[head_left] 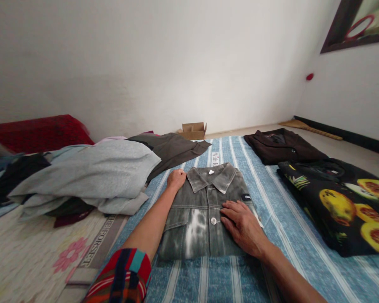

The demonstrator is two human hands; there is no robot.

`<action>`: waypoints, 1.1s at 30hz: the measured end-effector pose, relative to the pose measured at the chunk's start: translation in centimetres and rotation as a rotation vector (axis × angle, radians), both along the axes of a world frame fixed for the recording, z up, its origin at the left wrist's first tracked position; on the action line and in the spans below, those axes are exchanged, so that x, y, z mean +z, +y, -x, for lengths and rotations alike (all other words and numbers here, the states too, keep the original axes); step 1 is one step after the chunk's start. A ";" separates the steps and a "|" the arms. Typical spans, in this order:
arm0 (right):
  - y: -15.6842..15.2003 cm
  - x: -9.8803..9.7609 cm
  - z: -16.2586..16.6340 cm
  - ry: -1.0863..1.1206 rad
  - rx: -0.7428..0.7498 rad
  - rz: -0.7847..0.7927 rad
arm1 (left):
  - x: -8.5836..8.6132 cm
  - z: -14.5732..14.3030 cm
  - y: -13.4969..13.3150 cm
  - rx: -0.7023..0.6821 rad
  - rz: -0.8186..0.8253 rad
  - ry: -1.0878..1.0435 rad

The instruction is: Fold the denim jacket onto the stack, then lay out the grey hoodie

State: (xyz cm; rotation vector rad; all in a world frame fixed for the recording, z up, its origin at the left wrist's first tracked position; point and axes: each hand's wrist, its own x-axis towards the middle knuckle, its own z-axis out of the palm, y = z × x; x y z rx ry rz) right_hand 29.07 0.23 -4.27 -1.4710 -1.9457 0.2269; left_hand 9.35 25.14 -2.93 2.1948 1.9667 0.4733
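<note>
A folded grey denim shirt (205,210) lies collar-up on the blue striped sheet (278,210). My left hand (176,179) is closed at the shirt's top left corner, beside the collar, gripping the fabric there. Fingers stretched flat, my right hand (242,226) rests on the shirt's right front, next to a white button. A small black label shows at the shirt's right edge.
A heap of unfolded clothes (91,172), grey on top, lies to the left. A folded dark brown shirt (281,145) and a folded black fruit-print shirt (341,202) lie to the right. A small cardboard box (193,130) stands by the wall. A red cushion (38,132) is far left.
</note>
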 end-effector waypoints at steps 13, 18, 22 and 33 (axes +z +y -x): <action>0.0 -0.6 0.0 -0.004 -0.006 -0.022 | 2.6 1.8 -1.1 0.004 0.014 -0.013; 0.0 -0.7 -0.1 -0.008 -0.011 -0.032 | 2.2 2.2 -2.5 -0.055 0.029 -0.064; -0.1 -0.8 -0.2 -0.004 0.000 -0.021 | 1.4 1.5 -2.9 -0.051 0.037 -0.083; 0.0 -0.8 -0.2 -0.021 -0.004 -0.011 | 0.4 0.8 -1.5 -0.002 0.050 -0.058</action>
